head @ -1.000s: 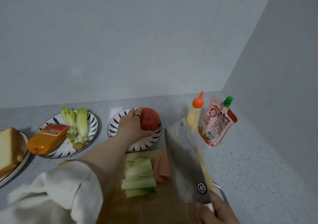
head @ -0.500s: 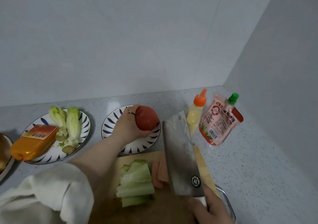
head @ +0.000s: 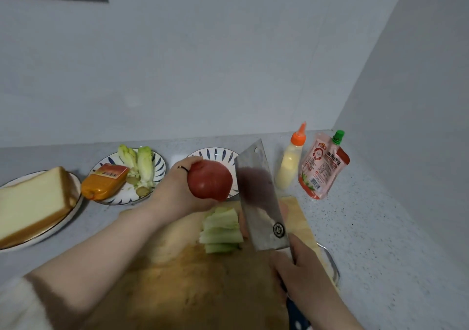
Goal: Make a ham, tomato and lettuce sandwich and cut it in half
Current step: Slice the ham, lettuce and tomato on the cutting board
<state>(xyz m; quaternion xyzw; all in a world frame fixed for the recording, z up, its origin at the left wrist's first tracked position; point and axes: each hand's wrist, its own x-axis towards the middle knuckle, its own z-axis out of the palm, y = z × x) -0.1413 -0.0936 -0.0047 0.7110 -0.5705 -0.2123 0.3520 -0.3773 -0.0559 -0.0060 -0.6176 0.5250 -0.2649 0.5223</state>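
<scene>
The left hand (head: 175, 190) grips the tomato (head: 210, 179) above the far edge of the cutting board (head: 177, 274), just left of the cleaver (head: 258, 197), which the right hand (head: 297, 266) holds by its handle, blade pointing away.

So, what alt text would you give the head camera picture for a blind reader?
A person's left hand holds a whole tomato and the right hand grips a cleaver, at a wooden cutting board where cut lettuce lies.
</scene>
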